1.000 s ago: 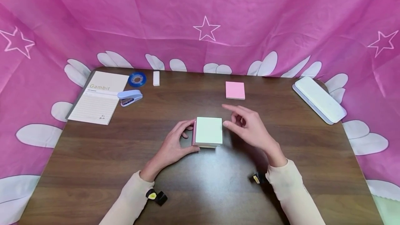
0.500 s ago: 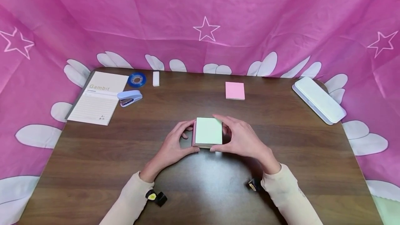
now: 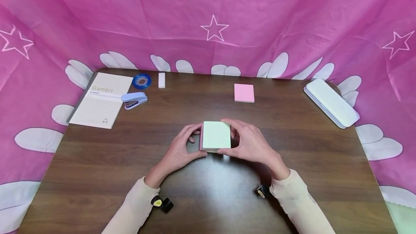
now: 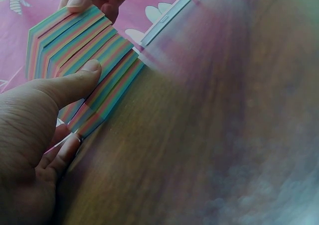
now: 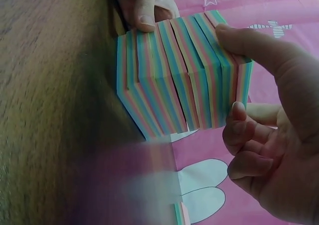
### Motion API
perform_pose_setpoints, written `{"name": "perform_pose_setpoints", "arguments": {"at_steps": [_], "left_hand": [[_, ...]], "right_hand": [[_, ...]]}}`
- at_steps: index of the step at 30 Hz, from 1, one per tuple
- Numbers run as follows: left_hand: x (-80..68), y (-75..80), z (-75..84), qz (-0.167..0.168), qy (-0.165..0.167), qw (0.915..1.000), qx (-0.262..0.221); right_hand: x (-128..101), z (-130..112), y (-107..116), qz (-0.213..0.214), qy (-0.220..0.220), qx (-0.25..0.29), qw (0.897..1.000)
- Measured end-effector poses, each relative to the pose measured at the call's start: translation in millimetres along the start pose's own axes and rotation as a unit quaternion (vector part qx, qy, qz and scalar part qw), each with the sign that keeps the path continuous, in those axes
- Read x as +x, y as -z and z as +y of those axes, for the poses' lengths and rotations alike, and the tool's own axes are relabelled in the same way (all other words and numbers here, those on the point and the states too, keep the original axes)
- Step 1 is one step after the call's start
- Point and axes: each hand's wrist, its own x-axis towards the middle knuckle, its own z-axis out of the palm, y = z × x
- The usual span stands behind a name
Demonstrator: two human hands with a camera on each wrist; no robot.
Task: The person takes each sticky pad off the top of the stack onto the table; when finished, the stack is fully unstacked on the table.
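both hands are pinching the thick cube of pastel striped sticky notes (image 3: 216, 136) at the middle of the dark wooden desk (image 3: 292, 136), the left hand (image 3: 180, 151) on its left edge, the right hand (image 3: 250, 143) on its right. each grip is pressed against the sides. the layers are fanning unevenly, so squeezing evenly and squaring them should keep the stack together.

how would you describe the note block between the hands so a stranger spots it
On the brown table, look at the middle, where both hands meet. The note block stands there, thick, with a pale green top and rainbow-striped sides, unlike the thin pink pad lying alone farther back.
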Motion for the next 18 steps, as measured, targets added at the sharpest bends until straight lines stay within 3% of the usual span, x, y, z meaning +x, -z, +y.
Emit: {"name": "perform_pose_setpoints", "arguments": {"at_steps": [9, 13, 18], "left_hand": [[1.0, 0.2, 0.1, 0.007, -0.012, 0.9999, 0.005], [0.7, -0.2, 0.6, 0.008, -0.009, 0.9999, 0.008], [0.2, -0.4, 1.4, 0.005, 0.005, 0.9999, 0.015]], "right_hand": [[-1, 7, 13, 0.017, 0.007, 0.032, 0.999], [0, 23, 26, 0.042, 0.002, 0.043, 0.998], [-1, 53, 42, 0.077, -0.016, 0.020, 0.997]]}}
